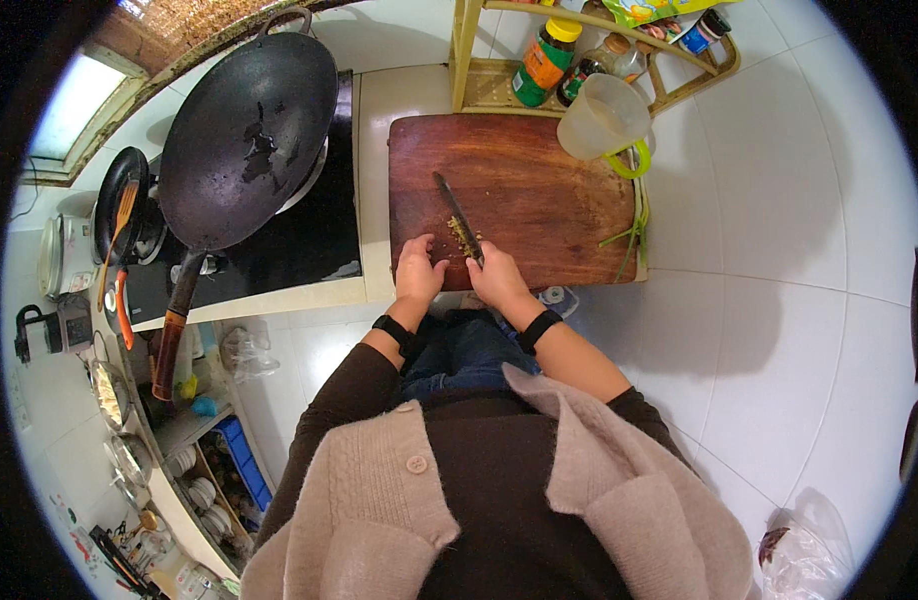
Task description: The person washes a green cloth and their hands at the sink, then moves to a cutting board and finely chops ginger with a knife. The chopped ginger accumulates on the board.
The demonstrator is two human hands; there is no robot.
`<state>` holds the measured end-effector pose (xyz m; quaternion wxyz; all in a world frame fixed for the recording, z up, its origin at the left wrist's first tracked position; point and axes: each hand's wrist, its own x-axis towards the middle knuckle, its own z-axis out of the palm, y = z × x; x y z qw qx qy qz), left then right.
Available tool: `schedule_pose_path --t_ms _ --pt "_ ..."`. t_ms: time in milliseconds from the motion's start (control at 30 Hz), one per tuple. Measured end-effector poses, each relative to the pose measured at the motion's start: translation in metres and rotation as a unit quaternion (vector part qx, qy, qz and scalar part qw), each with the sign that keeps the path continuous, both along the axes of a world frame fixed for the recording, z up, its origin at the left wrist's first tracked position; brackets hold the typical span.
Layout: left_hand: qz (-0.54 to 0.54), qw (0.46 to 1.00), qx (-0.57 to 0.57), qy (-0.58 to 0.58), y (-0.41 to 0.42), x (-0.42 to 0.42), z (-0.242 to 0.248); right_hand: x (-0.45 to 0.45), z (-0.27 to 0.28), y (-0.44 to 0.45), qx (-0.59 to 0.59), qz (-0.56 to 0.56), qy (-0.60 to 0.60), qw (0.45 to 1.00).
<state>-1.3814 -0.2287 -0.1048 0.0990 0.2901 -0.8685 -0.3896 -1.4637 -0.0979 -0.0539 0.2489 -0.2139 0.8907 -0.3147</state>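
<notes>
My right hand (498,277) grips the handle of a kitchen knife (453,199). Its dark blade slants up and to the left over a wooden cutting board (534,187). Against the blade lies a small heap of finely chopped yellowish bits (459,231), perhaps ginger or garlic, with crumbs scattered around. My left hand (420,268) is at the board's near edge, left of the heap, its thumb apart from the fingers and nothing visible in it. Green stalks (637,229), resembling scallions, lie along the right edge of the board.
A translucent jug (601,116) with a green handle stands at the board's far right corner. Behind is a rack (496,94) with bottles and jars. To the left, a large wok (249,142) sits over the black cooktop (309,251), its handle (175,330) jutting toward me.
</notes>
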Motion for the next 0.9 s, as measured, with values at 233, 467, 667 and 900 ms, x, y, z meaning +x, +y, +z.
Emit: schedule_pose_path --t_ms 233,467,667,900 --pt "-0.045 0.997 -0.053 -0.018 -0.003 -0.015 -0.001 0.001 0.001 0.010 -0.023 -0.025 0.006 0.999" --pt "0.022 0.998 0.026 -0.049 -0.008 -0.023 -0.001 0.009 0.001 0.004 -0.033 0.010 -0.007 0.999" --pt "0.043 0.999 0.003 -0.012 -0.012 -0.016 -0.009 0.010 -0.002 -0.001 -0.026 0.023 -0.001 0.999" --pt "0.001 0.998 -0.055 -0.019 -0.008 -0.018 -0.005 0.006 0.004 0.009 -0.028 0.011 0.015 0.999"
